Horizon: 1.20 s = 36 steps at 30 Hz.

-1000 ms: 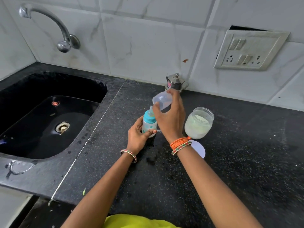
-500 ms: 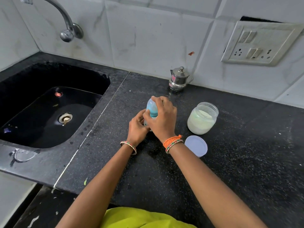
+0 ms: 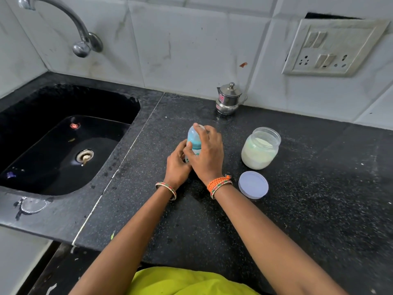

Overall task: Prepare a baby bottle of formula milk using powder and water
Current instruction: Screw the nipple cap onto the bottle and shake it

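A small baby bottle (image 3: 193, 139) with a teal collar and a clear cap stands upright on the black counter (image 3: 319, 199). My left hand (image 3: 177, 167) grips its lower body from the left. My right hand (image 3: 207, 154) wraps over the cap and collar from the right and above. Most of the bottle's body is hidden by my fingers. To the right stands an open clear jar (image 3: 261, 151) holding white formula powder. Its round pale lid (image 3: 253, 184) lies flat on the counter just in front of it.
A small lidded steel pot (image 3: 228, 99) stands by the tiled wall behind the bottle. A black sink (image 3: 63, 143) with a drain lies to the left, under a steel tap (image 3: 81, 42). A switch and socket plate (image 3: 331, 48) is on the wall at right.
My right hand brought the clear cap down from above onto the bottle's top and now closes over it. My left hand stayed on the bottle. The camera view shifted slightly.
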Tool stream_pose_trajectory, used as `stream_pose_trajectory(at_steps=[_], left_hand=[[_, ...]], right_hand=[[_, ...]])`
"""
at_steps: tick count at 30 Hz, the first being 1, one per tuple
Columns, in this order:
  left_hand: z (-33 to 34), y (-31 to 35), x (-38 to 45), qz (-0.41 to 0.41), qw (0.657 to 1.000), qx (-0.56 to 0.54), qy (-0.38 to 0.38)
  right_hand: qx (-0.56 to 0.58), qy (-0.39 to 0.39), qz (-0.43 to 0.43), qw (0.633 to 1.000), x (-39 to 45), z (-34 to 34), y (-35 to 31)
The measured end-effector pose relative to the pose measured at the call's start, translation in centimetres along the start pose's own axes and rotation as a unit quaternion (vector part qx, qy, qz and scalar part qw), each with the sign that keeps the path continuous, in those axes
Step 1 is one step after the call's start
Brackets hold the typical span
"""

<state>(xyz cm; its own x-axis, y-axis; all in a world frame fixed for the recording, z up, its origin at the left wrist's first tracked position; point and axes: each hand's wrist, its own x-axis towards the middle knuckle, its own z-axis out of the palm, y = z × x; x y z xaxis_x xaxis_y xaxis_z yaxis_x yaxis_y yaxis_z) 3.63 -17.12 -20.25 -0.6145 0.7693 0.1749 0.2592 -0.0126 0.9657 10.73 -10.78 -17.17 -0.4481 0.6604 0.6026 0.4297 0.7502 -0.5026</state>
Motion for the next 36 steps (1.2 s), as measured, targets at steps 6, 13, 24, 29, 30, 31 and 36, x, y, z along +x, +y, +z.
stream_pose_trajectory(at_steps=[6, 13, 24, 29, 30, 31, 36], left_hand=[[-0.6, -0.5, -0.8, 0.008, 1.000, 0.005, -0.016], [-1.7, -0.1, -1.2, 0.002, 0.999, 0.018, -0.037], [-1.5, 0.0, -3.9, -0.039, 0.994, -0.053, -0.082], [-2.8, 2.5, -1.4, -0.017, 0.996, -0.016, -0.089], [-3.2, 3.3, -0.7, -0.012, 0.998, -0.017, -0.065], [-3.6, 4.0, -0.1, -0.009, 0.999, -0.023, -0.035], [-4.5, 7.7, 3.4, 0.006, 0.996, -0.085, 0.028]], right_hand=[[0.003, -0.012, 0.005, 1.000, -0.9, -0.6, -0.6], [0.004, -0.078, 0.024, 0.997, -2.0, -1.8, -1.6], [-0.051, -0.090, 0.063, 0.993, -5.0, -3.4, -0.7], [0.122, -0.035, 0.167, 0.978, -2.1, -5.4, 0.4], [0.174, 0.015, 0.197, 0.965, -1.0, -6.2, 0.5], [0.229, 0.064, 0.218, 0.946, 0.3, -7.1, 0.5], [0.487, 0.359, 0.128, 0.786, 9.4, -15.1, -0.5]])
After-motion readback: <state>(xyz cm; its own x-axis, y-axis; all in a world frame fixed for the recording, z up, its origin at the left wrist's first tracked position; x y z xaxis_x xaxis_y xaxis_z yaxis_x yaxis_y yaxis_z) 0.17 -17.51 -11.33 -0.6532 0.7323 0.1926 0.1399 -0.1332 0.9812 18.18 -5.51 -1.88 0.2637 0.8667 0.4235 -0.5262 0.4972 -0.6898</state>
